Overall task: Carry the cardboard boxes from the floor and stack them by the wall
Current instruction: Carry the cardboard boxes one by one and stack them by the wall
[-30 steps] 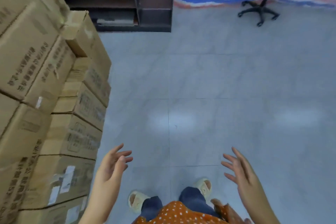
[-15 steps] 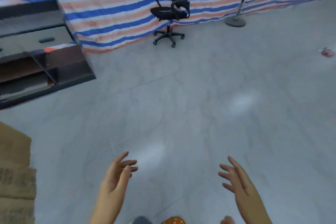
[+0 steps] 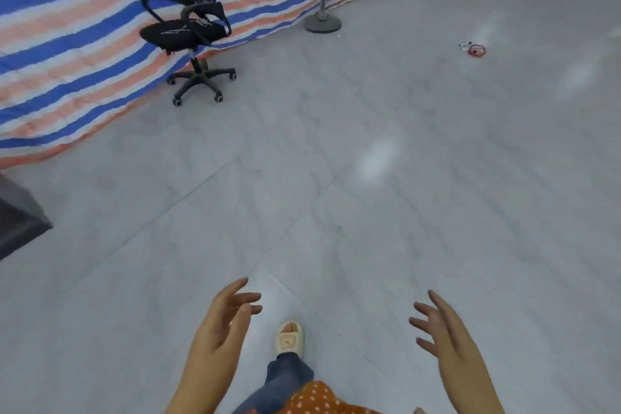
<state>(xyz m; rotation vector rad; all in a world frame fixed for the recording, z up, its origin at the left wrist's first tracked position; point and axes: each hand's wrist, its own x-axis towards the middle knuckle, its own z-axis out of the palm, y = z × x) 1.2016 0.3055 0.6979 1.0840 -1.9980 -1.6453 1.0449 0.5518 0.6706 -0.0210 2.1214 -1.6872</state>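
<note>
Both hands empty, left hand (image 3: pixel 223 323) and right hand (image 3: pixel 443 329) fingers spread; no boxes in view, walk clear of the chair (image 3: pixel 188 33) at far left.

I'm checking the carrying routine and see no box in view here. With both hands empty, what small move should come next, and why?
Probably keep walking and look around for a box on the floor. Both the left hand and the right hand are open and hold nothing, and one slippered foot is stepping forward. Only bare floor, an office chair and a stand base show ahead.
</note>
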